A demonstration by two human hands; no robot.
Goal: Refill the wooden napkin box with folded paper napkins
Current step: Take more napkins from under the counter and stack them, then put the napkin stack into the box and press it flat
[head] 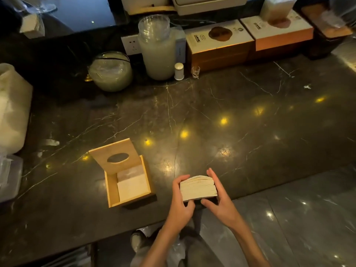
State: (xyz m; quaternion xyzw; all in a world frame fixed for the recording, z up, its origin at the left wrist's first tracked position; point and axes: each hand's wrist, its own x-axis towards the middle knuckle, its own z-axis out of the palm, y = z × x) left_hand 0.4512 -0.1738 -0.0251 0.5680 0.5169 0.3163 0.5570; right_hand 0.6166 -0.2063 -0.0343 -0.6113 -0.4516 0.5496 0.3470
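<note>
Two-handed grip point(200, 204) around napkin stack point(198, 188)

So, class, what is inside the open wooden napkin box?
The wooden napkin box holds some white napkins against its right side; the left strip is bare. Anything beneath them is covered.

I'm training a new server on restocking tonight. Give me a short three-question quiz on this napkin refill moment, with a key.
1. True or false: the wooden box has its lid raised.
2. What do the left hand and right hand hold between them?
A) a glass jar
B) a stack of napkins
C) the lid
3. Is the box empty?

Key
1. True; the lid with the oval hole stands open.
2. B; both hands grip the stack near the counter edge, right of the box.
3. No; some white napkins already lie inside.
</note>
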